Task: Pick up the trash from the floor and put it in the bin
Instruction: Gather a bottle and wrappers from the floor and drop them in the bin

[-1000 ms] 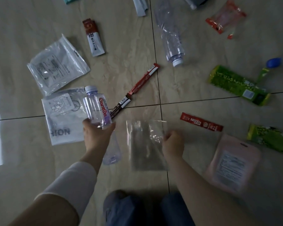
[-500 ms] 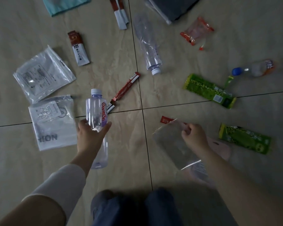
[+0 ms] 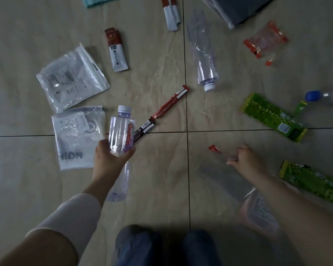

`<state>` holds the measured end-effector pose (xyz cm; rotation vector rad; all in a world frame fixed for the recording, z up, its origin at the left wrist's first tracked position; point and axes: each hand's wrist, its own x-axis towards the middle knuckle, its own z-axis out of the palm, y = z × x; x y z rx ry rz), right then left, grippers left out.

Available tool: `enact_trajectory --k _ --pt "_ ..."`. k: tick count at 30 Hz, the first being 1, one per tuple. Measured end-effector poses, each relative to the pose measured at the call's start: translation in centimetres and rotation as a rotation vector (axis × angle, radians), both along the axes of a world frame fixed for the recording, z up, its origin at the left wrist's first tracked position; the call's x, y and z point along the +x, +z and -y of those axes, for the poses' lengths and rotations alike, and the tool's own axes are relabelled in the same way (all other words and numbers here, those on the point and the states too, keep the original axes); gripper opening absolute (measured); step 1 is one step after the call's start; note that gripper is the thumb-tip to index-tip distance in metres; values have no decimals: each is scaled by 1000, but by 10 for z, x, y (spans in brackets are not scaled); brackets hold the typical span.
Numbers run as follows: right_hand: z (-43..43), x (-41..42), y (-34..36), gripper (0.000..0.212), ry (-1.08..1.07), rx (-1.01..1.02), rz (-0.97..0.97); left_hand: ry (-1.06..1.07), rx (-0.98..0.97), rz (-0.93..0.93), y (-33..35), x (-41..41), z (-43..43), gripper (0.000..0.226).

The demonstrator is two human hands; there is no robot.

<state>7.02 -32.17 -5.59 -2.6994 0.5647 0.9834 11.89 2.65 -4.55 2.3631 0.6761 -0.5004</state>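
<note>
My left hand (image 3: 112,162) grips a clear plastic bottle (image 3: 121,133) with a red label and white cap, held above the floor; a second clear bottle (image 3: 120,186) shows just under that hand. My right hand (image 3: 247,160) is closed on a clear plastic bag (image 3: 221,177), blurred, low over the tiles. Under it a red sachet (image 3: 213,148) pokes out, and a pink pouch (image 3: 258,210) lies beneath my forearm. No bin is in view.
Trash is scattered on beige tiles: two white zip bags (image 3: 71,79) (image 3: 75,137), red-and-white sachets (image 3: 115,49), a red stick pack (image 3: 167,104), a crushed bottle (image 3: 203,52), green packets (image 3: 273,117) (image 3: 311,181), a red-edged wrapper (image 3: 265,40), a blue-capped bottle (image 3: 325,96).
My right hand lifted the clear bag off the floor and carried it to the right, over the red sachet and pink pouch. My left hand kept hold of the bottle.
</note>
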Motion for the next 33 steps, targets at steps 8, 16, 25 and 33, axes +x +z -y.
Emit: enact_trajectory --k 8,16,25,33 --pt "-46 45 95 16 175 124 10 -105 -31 -88 85 -7 -7 81" --pt "-54 102 93 26 410 185 -5 -352 -29 -214 60 10 12 92" --pt "-56 162 41 52 606 232 -37 -510 62 -281 -28 35 36 102" --pt "-61 177 8 49 658 232 -91 -481 56 -20 -60 26 36 80"
